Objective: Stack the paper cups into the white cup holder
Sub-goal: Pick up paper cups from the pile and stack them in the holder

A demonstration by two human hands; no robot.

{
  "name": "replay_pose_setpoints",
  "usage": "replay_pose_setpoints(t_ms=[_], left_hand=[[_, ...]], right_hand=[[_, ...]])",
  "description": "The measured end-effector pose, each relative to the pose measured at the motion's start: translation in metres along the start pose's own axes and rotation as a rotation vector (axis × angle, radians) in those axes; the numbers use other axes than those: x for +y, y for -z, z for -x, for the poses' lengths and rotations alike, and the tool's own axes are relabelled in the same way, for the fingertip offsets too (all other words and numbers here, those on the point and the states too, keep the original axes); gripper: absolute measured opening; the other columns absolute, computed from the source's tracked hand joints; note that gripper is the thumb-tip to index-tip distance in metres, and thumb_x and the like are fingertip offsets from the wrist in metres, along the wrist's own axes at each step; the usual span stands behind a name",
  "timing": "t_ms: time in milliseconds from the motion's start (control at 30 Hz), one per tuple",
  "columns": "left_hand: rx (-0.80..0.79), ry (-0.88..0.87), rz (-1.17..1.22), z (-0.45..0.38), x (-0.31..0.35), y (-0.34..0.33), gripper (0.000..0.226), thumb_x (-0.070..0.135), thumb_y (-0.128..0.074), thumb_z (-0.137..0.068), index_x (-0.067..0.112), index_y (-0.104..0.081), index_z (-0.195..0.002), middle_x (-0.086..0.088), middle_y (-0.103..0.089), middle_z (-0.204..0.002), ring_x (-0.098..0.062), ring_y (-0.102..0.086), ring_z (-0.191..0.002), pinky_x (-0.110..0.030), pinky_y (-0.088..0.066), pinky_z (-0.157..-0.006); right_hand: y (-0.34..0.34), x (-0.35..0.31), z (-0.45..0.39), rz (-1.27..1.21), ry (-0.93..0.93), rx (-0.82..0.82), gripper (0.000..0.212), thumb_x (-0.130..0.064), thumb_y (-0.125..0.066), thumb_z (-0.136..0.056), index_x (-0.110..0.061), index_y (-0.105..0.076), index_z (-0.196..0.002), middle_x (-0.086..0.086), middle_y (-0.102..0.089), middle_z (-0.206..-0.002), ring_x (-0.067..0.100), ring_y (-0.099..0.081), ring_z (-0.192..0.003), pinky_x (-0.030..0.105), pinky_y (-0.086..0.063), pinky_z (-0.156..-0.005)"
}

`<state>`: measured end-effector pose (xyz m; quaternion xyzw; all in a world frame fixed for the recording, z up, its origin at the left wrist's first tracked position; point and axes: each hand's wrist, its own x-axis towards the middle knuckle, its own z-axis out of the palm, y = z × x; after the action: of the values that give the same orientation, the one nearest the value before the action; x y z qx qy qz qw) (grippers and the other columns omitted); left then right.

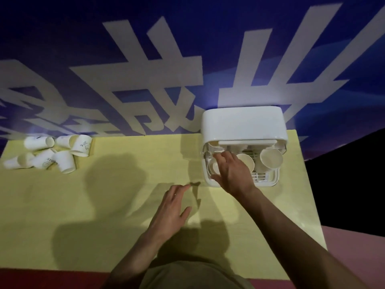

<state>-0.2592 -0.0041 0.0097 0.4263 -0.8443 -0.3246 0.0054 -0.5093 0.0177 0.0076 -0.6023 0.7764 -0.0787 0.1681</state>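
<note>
Paper cups (50,152) lie scattered at the far-left corner of the yellow surface (104,205); several more sit inside the white cup holder (242,126) far right. Right hand (231,174) reaches into the holder, grip contents indeterminate. Left hand (170,207) hovers open, empty.

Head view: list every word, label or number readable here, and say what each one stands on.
Blue backdrop: huge white characters, cropped and skewed; one near the middle looks like "战", the rest cannot be read with confidence.
Loose paper cups: small dark printed marks, too small and blurred to read.
White cup holder: no text visible.
</note>
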Motion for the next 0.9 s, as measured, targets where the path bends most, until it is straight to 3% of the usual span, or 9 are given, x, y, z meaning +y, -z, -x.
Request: replay_pose_setpoints(t_ms=[100,200,300,500,633,733,900], left_hand=[[-0.001,0.009,0.014,0.009,-0.009,0.0,0.065,0.032,-0.062,-0.097,0.031,-0.03,-0.154,0.008,-0.036,-0.143,-0.013,-0.04,-0.134,-0.028,-0.035,-0.114],[0.005,0.033,0.025,0.016,-0.018,0.002,0.064,0.031,-0.063,-0.097,0.032,-0.031,-0.153,0.008,-0.037,-0.144,-0.014,-0.039,-0.135,-0.027,-0.034,-0.113],[0.012,0.049,0.029,0.021,-0.028,0.008,0.064,0.031,-0.064,-0.097,0.032,-0.031,-0.152,0.008,-0.038,-0.143,-0.013,-0.041,-0.133,-0.028,-0.037,-0.112],[0.036,0.079,0.065,0.03,-0.058,0.023,0.062,0.028,-0.065,-0.096,0.029,-0.035,-0.151,0.007,-0.04,-0.142,-0.011,-0.041,-0.132,-0.02,-0.032,-0.109],[0.031,0.091,0.083,0.037,-0.093,0.039,0.06,0.027,-0.064,-0.097,0.029,-0.037,-0.15,0.007,-0.041,-0.142,-0.01,-0.041,-0.132,-0.02,-0.031,-0.109],[0.038,0.099,0.097,0.043,-0.131,0.061,0.059,0.025,-0.065,-0.096,0.028,-0.04,-0.149,0.007,-0.043,-0.14,-0.012,-0.044,-0.131,-0.024,-0.035,-0.11],[0.141,0.19,0.149,0.056,-0.219,0.125,0.058,0.02,-0.069,-0.092,0.024,-0.045,-0.145,0.002,-0.047,-0.138,-0.018,-0.048,-0.129,-0.034,-0.041,-0.11]], right_hand=[[-0.007,0.003,-0.006,0.075,-0.014,-0.032,0.068,-0.045,-0.081,-0.08,-0.014,-0.054,-0.134,0.012,-0.061,-0.128,0.033,-0.058,-0.116,0.043,-0.046,-0.099],[-0.012,0.004,-0.012,0.21,-0.013,-0.091,0.074,-0.058,-0.07,-0.085,-0.018,-0.046,-0.143,0.009,-0.055,-0.141,0.03,-0.05,-0.132,0.046,-0.026,-0.12],[-0.013,0.002,-0.014,0.26,-0.023,-0.117,0.083,-0.065,-0.068,-0.084,-0.019,-0.042,-0.148,0.01,-0.05,-0.148,0.033,-0.044,-0.14,0.055,-0.013,-0.125],[-0.008,-0.018,0.006,0.219,-0.062,-0.003,0.079,-0.056,-0.082,-0.073,-0.012,-0.056,-0.133,0.014,-0.062,-0.127,0.037,-0.055,-0.12,0.054,-0.031,-0.118],[-0.008,-0.064,0.027,0.136,-0.036,0.082,0.06,-0.05,-0.074,-0.085,-0.012,-0.059,-0.129,0.013,-0.064,-0.121,0.036,-0.057,-0.108,0.047,-0.052,-0.09],[-0.019,-0.12,0.029,0.055,-0.014,0.099,0.046,-0.046,-0.066,-0.092,-0.014,-0.062,-0.124,0.009,-0.065,-0.117,0.033,-0.059,-0.105,0.045,-0.055,-0.084],[-0.051,-0.23,0.012,-0.022,0.03,0.006,0.042,-0.046,-0.06,-0.097,-0.017,-0.063,-0.127,0.005,-0.065,-0.123,0.028,-0.061,-0.108,0.038,-0.056,-0.079]])
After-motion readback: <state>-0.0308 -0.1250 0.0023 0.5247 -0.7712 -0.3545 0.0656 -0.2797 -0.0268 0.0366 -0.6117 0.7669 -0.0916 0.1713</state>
